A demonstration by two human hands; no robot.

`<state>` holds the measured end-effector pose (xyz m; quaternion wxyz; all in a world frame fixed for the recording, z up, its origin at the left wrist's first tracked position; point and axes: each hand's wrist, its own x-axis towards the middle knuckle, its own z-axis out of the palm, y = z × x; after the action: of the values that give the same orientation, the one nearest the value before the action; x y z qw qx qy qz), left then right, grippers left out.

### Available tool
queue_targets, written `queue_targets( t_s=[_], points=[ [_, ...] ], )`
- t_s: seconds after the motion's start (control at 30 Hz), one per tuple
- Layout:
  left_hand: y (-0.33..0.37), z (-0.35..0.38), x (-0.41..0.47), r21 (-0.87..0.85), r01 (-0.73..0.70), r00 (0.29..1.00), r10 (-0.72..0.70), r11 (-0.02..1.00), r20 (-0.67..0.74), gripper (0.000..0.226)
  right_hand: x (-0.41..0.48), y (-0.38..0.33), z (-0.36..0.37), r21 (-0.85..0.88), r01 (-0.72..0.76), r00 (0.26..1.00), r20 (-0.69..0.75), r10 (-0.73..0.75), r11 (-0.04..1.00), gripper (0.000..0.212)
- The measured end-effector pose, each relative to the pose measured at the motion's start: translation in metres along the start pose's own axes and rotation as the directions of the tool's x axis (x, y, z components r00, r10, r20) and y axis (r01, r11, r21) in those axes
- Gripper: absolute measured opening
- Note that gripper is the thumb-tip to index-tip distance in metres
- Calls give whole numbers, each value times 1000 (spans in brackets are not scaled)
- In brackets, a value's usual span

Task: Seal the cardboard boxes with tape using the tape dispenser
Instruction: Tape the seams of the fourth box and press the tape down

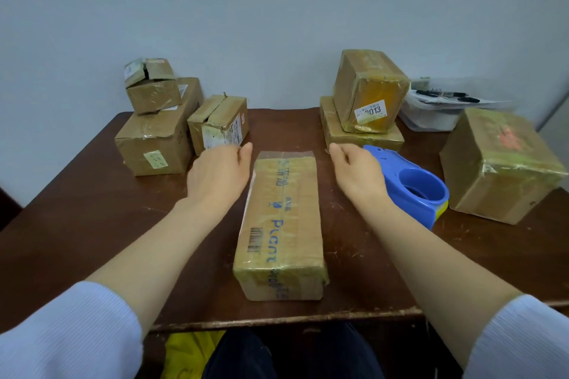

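Observation:
A long cardboard box (281,224) with blue print and a strip of tape along its top lies lengthwise in the middle of the brown table (92,215). My left hand (217,175) hovers just left of its far end, fingers relaxed and holding nothing. My right hand (357,172) hovers just right of the far end, fingers loosely curled and empty. The blue tape dispenser (412,184) rests on the table right behind my right hand, not held.
Three boxes (154,138) are piled at the back left, two stacked boxes (366,92) stand at the back right, and one large box (498,166) sits at the far right. A white tray (431,117) with pens stands by the wall.

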<state>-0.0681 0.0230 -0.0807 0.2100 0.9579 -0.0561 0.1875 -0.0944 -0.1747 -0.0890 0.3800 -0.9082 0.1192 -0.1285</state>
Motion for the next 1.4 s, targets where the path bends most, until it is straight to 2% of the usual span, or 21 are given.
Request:
queue_targets(
  t_s=[0.07, 0.13, 0.2, 0.27, 0.37, 0.5, 0.6, 0.7, 0.83, 1.0, 1.2, 1.4],
  points=[
    [-2, -2, 0, -56, -265, 950, 251, 963, -186, 30, -4, -4, -2, -72, 285, 945, -147, -293, 956, 30],
    [1, 2, 3, -140, -447, 890, 422, 884, -173, 26, -5, -12, 3, -103, 440, 886, -113, -450, 892, 29],
    [3, 9, 7, -147, -507, 861, 505, 849, -57, 31, -3, -14, 12, -169, 469, 881, 13, -474, 867, 31],
    [4, 14, 8, -142, -520, 850, 527, 842, 17, 30, 0, -12, 16, -183, 456, 890, 91, -447, 871, 31],
    [5, 15, 6, -213, -411, 900, 432, 886, 62, 26, 1, -12, 16, -100, 391, 918, 115, -379, 915, 29],
    [13, 16, 6, -206, -285, 947, 308, 936, 91, 26, 3, -16, 16, -90, 309, 947, 120, -298, 947, 30],
    [14, 18, 4, -282, -130, 973, 177, 950, 146, 27, 4, -15, 18, 45, 220, 969, 103, -223, 975, 27],
    [13, 20, 2, -455, 84, 971, 30, 886, 237, 28, 1, -12, 23, 217, 130, 988, 48, -143, 968, 24],
    [15, 22, 2, -596, 255, 946, -67, 762, 319, 23, 1, -9, 27, 411, 12, 996, 76, -47, 912, 19],
    [17, 24, 4, -657, 398, 891, -100, 641, 442, 19, 6, -7, 32, 549, -129, 981, 195, 24, 826, 12],
    [8, 25, 4, -751, 418, 879, -18, 511, 477, 18, 8, -2, 32, 663, -146, 969, 245, -28, 734, 13],
    [2, 21, 12, -760, 424, 843, 92, 492, 530, 22, 12, 1, 34, 750, -185, 950, 301, -79, 635, 16]
  ],
)
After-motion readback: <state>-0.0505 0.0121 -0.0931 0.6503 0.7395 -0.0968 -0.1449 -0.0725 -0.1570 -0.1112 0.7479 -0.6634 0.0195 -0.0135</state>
